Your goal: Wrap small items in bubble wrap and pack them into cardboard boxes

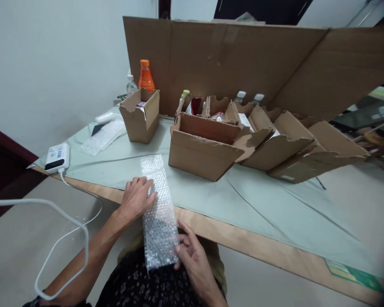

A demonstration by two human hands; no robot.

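A long strip of clear bubble wrap [158,213] runs from the tabletop over its front edge toward my lap. My left hand [137,198] rests at the strip's left edge, thumb and index finger apart on its surface, the other fingers loosely bent beside it. At the lower right edge, my right hand [193,260] pinches the strip between thumb and fingers, part of which are hidden behind it. Beyond the strip's far end stands a low cardboard box [201,155].
Several cardboard bins [291,136] lean in a row at right. Another bin [144,119] stands before an orange bottle [145,79]. A cardboard panel [243,64] backs the table. Further bubble wrap [105,136] and a white device [57,157] with a cable [80,226] lie left.
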